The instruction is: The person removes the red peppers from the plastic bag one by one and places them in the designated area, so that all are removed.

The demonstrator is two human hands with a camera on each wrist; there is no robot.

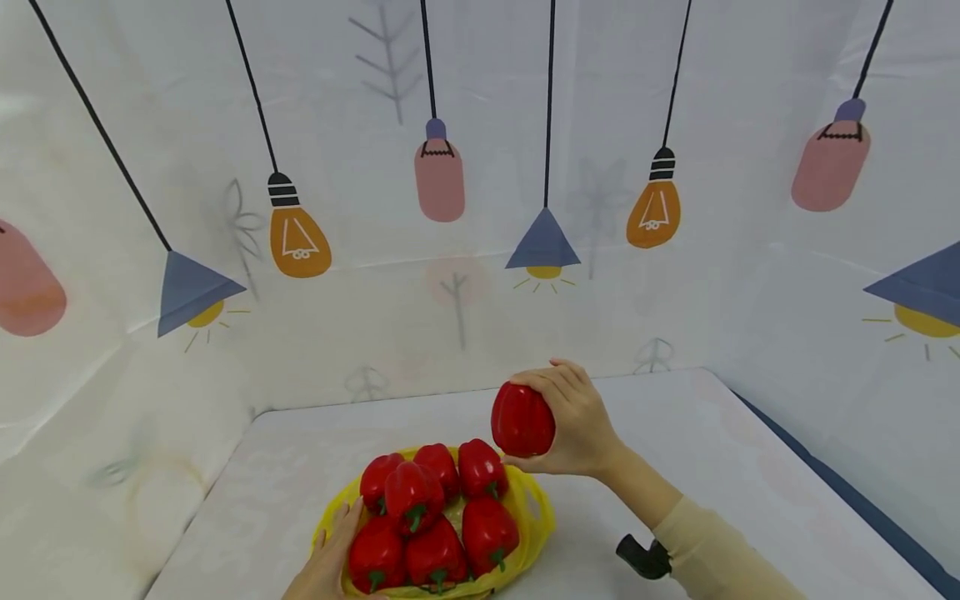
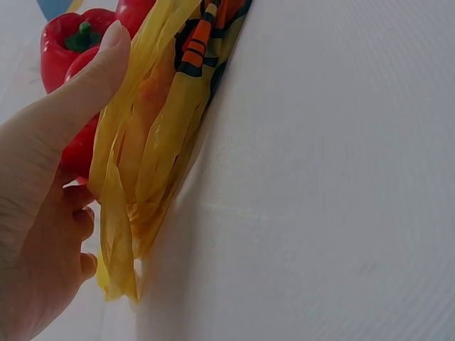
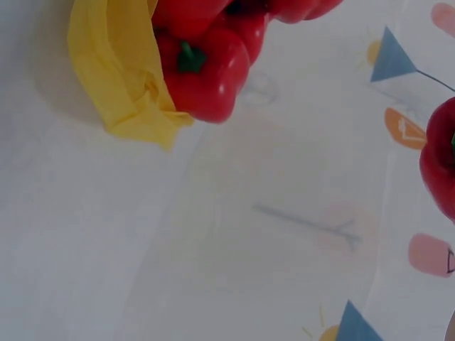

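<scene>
A yellow plastic bag [image 1: 534, 533] with its mouth spread wide lies on the white table, full of several shiny red bell peppers [image 1: 435, 550] with green stems. My right hand [image 1: 576, 423] grips one more red bell pepper [image 1: 522, 419] above the bag's far right edge, fingers over its top and thumb below. In the right wrist view that pepper [image 3: 441, 167] shows only at the right edge. At the bag's left side my left hand [image 1: 330, 557] holds the yellow plastic [image 2: 153, 128], thumb along the rim beside the peppers and fingers curled behind.
The white tabletop [image 1: 292, 467] meets a pale printed backdrop [image 1: 480, 317] with drawn lamps and bulbs along its back and sides. A dark wrist camera [image 1: 643, 557] sits by the beige right sleeve [image 1: 712, 550]. A dark blue strip [image 1: 847, 492] runs along the table's right edge.
</scene>
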